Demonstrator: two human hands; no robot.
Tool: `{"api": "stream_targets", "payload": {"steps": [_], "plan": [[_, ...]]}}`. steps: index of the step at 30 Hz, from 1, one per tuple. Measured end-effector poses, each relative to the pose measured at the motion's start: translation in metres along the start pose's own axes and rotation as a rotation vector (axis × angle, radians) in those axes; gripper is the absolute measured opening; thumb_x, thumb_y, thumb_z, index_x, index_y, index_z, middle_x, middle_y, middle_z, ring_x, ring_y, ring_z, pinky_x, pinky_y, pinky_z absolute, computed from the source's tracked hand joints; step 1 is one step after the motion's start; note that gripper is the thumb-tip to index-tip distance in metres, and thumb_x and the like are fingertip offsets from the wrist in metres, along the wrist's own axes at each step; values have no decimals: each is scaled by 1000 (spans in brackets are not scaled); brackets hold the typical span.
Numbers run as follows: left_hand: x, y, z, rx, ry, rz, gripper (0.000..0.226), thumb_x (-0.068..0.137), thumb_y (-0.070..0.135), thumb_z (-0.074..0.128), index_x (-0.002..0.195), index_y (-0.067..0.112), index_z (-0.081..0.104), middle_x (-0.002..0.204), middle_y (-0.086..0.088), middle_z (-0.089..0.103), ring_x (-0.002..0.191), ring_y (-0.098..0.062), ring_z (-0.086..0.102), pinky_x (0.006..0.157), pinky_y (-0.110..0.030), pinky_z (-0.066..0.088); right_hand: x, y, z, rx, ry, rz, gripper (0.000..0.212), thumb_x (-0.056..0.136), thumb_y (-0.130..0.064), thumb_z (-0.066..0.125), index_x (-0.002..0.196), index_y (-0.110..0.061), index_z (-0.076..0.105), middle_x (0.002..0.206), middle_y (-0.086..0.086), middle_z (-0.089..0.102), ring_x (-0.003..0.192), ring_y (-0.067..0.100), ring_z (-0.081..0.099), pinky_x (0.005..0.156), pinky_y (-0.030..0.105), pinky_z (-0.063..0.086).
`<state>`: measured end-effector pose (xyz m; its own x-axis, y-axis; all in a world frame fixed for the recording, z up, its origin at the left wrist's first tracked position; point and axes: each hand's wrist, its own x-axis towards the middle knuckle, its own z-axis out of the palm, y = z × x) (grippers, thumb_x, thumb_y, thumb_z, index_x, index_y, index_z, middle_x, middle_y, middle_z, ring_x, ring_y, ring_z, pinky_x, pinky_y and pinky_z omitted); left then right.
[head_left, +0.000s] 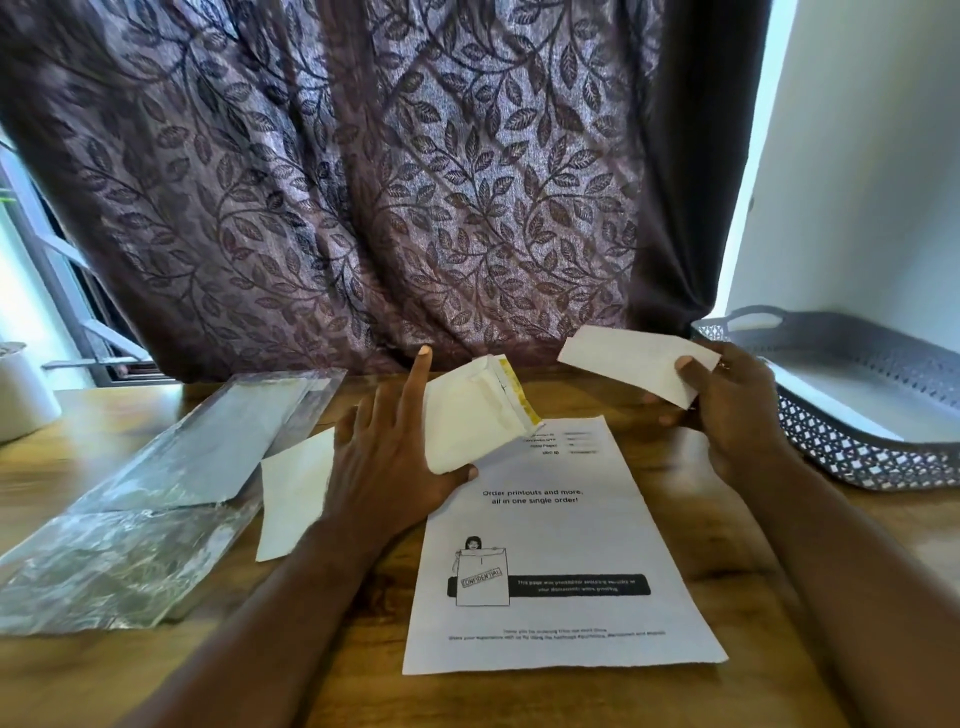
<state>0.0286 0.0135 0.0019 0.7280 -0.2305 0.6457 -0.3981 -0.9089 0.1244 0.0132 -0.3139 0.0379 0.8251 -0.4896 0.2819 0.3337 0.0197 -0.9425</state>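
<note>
Left hand (384, 457) grips envelope (467, 415) just above printed sheet (561, 545) on surface (737, 561), open flap end facing right. Right hand (737, 410) pinches folded slip (634, 361) near it, probably lined up for insertion.

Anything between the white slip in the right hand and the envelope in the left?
Nothing visible. The right hand holds the white paper slip in open air, apart from the white envelope with a yellow adhesive strip gripped by the left hand. Only the printed white sheet lies below the gap.
</note>
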Motion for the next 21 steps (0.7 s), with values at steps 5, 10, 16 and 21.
{"api": "stream_targets", "payload": {"steps": [5, 10, 16, 21], "plan": [[7, 6, 8, 12, -9, -2, 128, 61, 87, 53, 159, 24, -1, 137, -10, 48, 124, -32, 48, 102, -56, 40, -6, -14, 2, 160, -120, 23, 15, 99, -5, 58, 111, -8, 64, 90, 1, 78, 76, 20, 76, 56, 37, 60], [7, -1, 11, -26, 19, -12, 132, 60, 82, 65, 158, 24, -1, 139, -10, 46, 126, -32, 46, 105, -56, 38, -6, -10, 3, 61, -129, 3, 21, 100, -6, 56, 120, -8, 62, 98, 2, 76, 85, 23, 76, 64, 43, 62], [9, -1, 8, -16, 39, -20, 136, 57, 80, 72, 158, 24, 1, 136, -10, 45, 124, -31, 47, 105, -56, 38, -8, -13, 1, -66, -136, -101, 16, 100, -4, 56, 107, -16, 64, 84, -2, 77, 67, 19, 74, 59, 40, 61], [8, -2, 5, 0, 53, -18, 133, 58, 80, 71, 158, 22, 5, 135, -10, 44, 123, -32, 46, 104, -59, 38, -11, -18, -4, -214, -171, -184, 8, 99, -11, 61, 105, -15, 64, 82, -2, 77, 52, 17, 67, 37, 25, 49]]}}
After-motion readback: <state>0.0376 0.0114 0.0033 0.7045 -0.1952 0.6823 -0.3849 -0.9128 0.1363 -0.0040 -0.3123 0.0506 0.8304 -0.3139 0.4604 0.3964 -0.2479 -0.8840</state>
